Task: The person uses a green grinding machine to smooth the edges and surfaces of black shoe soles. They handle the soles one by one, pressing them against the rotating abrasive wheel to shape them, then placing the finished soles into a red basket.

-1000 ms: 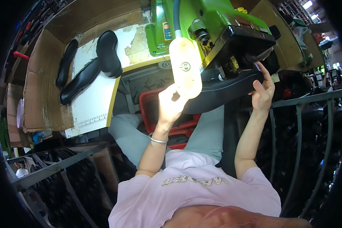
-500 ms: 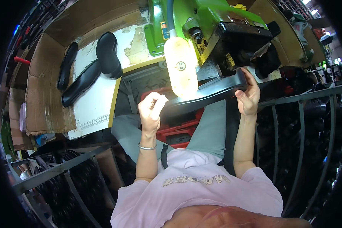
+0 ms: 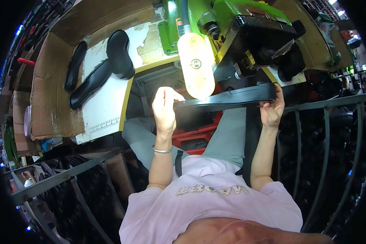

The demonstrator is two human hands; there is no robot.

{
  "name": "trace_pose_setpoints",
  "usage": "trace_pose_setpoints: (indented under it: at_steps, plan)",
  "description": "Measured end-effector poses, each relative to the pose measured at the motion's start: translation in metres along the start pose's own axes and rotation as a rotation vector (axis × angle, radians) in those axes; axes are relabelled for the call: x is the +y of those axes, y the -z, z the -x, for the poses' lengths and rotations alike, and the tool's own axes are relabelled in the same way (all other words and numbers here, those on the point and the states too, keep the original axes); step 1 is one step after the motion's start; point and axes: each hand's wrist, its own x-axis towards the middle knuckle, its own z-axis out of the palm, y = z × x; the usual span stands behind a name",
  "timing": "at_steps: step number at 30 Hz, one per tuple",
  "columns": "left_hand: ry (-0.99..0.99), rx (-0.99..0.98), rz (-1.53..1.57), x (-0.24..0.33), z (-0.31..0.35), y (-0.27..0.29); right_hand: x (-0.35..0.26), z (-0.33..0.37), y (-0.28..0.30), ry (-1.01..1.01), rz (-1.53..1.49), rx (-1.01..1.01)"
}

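A long black shoe sole (image 3: 236, 96) stretches between my two hands, its side edge toward me. My left hand (image 3: 164, 110) is closed at the sole's thin left end, fingers pinched together beside the lamp's glow. At the thick right end, my right hand (image 3: 271, 110) grips the sole, thumb on the near side and fingers behind. The sole hangs just below the black head (image 3: 258, 40) of a green machine (image 3: 232, 10), apart from it. A lit oval lamp (image 3: 196, 67) covers the area right behind the sole's left part.
Several black soles (image 3: 120, 55) lie on the white tabletop (image 3: 103, 110) at left, walled by cardboard (image 3: 49, 89). Red crates (image 3: 195, 143) stand below, between my legs. Metal rail racks (image 3: 327, 103) flank me on both sides, black pieces inside.
The sole has come away from beneath the machine head and turned more level. My left hand has risen slightly; my right hand has moved a little lower and round the thick end.
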Motion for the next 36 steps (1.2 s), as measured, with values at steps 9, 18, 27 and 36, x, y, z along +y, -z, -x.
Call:
trace_pose_setpoints:
  at_steps: [9, 18, 27, 36]
  plan:
    - [0.108, -0.248, -0.177, 0.003, 0.006, -0.024, -0.013, -0.014, 0.001, -0.012, -0.080, 0.117]
    - [-0.072, -0.133, -0.268, -0.016, 0.009, -0.052, -0.009, -0.047, 0.016, -0.157, 0.013, 0.160]
    - [0.047, -0.041, -0.175, 0.009, 0.017, 0.022, -0.010, -0.023, -0.037, -0.156, 0.017, -0.018]
    - [-0.581, -0.247, -1.223, 0.037, 0.001, -0.035, 0.005, 0.000, -0.069, -0.095, 0.026, 0.010]
